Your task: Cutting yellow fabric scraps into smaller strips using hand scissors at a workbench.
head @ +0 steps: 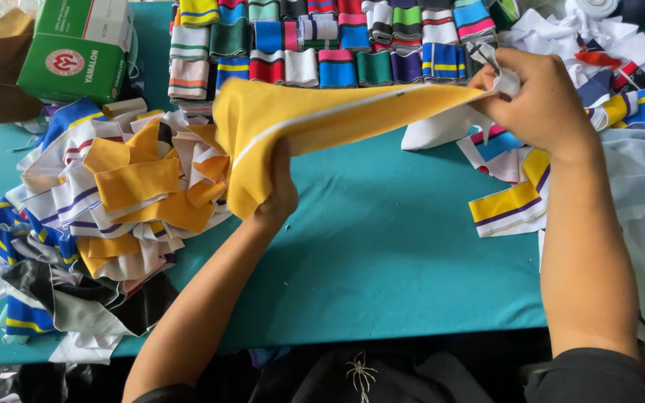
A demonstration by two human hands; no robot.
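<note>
A long yellow knit strip with a white stripe is stretched above the teal table. My left hand grips its left end from underneath, where the fabric folds down over my fingers. My right hand pinches the strip's right end, together with a bit of white fabric, near the pile at the right. Both forearms reach in from the bottom edge.
A loose heap of yellow, white and blue striped strips lies at the left. Neat rows of folded multicoloured striped pieces line the back. A green and white box stands at the back left. More strips and pale blue cloth crowd the right.
</note>
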